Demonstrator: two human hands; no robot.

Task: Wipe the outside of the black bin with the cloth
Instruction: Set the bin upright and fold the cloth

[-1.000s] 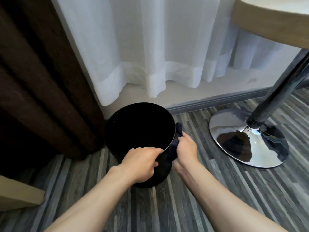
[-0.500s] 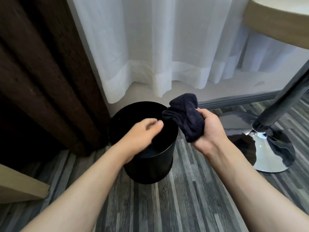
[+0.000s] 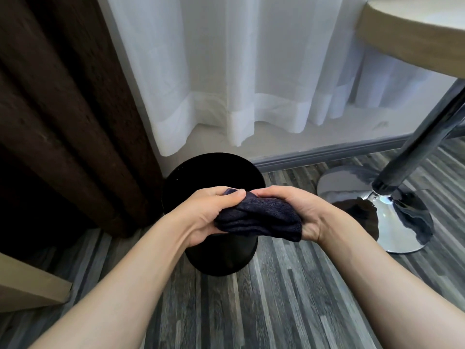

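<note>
Both hands were raised over the black bin point(image 3: 221, 250), and between them they held the dark navy cloth point(image 3: 259, 219), bunched into a thick, folded wad. The left hand point(image 3: 208, 215) was closed on the cloth's left end, thumb laid along the top of the fabric and the fingers curled beneath it. The right hand point(image 3: 299, 212) was clamped on the right end, its fingers wrapped over the top and the palm turned toward the camera, with a loose corner of cloth hanging below the heel of the hand. The cloth was off the bin; it hung in the air in front of the bin's open mouth and hid part of the near rim. Neither hand touched the bin.

The bin itself stood upright on the grey wood-grain floor point(image 3: 276, 311), a round, tapering container with a glossy dark wall and a dark interior. Its far side sat close to the skirting board point(image 3: 327, 153) and to the hem of the sheer white curtain point(image 3: 239, 71), which ended above the floor. A heavy brown curtain point(image 3: 63, 109) hung just to the left of the bin. To the right, well apart from the bin, the chrome disc base point(image 3: 372, 210) of a pedestal bench rested on the floor, its dark column point(image 3: 422, 137) rising at a slant to the pale round top point(image 3: 412, 31) at the upper right corner. A pale wooden edge point(image 3: 27, 285) showed at the lower left.
</note>
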